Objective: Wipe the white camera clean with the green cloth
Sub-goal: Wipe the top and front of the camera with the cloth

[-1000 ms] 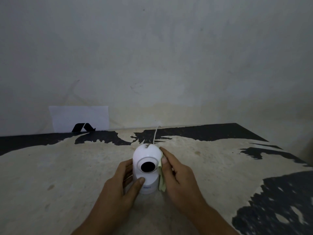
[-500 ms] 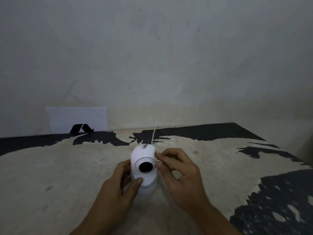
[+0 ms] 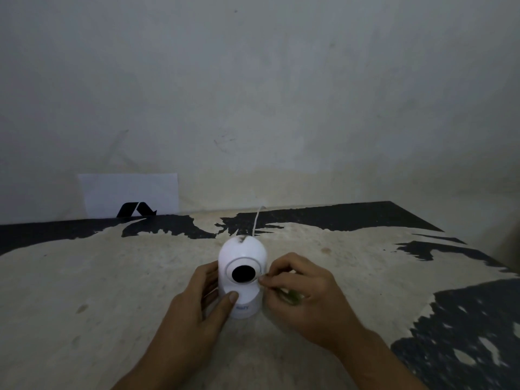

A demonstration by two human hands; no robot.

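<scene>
A white dome camera [image 3: 241, 260] with a round black lens stands upright on the worn table [image 3: 112, 277], its lens facing me. My left hand [image 3: 198, 302] grips its base from the left, thumb across the front. My right hand [image 3: 305, 294] is bunched at the camera's right side, fingertips touching beside the lens. It is closed on the green cloth [image 3: 291, 296], of which only a small dim patch shows under the fingers. A thin white cable [image 3: 256, 220] runs from the camera's top back toward the wall.
A white sheet of paper [image 3: 129, 192] with a black mark leans against the wall at the back left. The table's surface is pale with black peeling patches, largest at the right [image 3: 464, 333]. The wall rises right behind the table's far edge.
My right hand has drawn the cloth in, from a flat press on the camera's right side to a bunched pinch by the lens. The left hand and camera have stayed in place.
</scene>
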